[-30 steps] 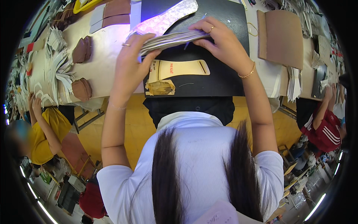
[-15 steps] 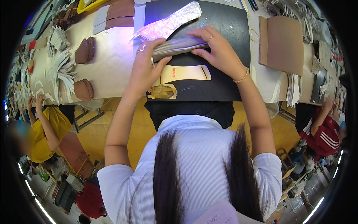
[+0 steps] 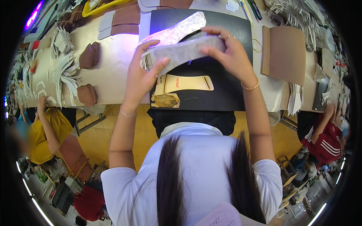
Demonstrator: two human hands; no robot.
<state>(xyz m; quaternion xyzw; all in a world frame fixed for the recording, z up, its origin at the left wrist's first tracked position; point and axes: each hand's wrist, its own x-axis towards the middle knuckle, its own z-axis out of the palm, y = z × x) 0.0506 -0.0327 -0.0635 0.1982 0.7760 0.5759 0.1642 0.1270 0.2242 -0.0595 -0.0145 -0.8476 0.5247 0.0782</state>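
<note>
Between my hands is a stack of grey-white, long curved cut pieces, held just over a black work mat. My left hand grips its left end, thumb on the near face, where layered edges show. My right hand holds the right end, thumb on top and fingers behind. Beyond the stack lies a whitish shiny piece of similar shape, lit purple at its left. Nearer to me lies a cream-yellow template with a slot and red handwriting, beside a patch of brown tape.
Brown stacks of small pieces and white paper-like bundles lie to the left. A brown board lies at right. Pens and a yellow tray are at the back. Co-workers in yellow and red sit at both sides.
The stack has tipped so its broad face shows instead of mostly its edges. My right thumb has moved onto that face. My left hand keeps its hold. The whole view has shifted slightly.
</note>
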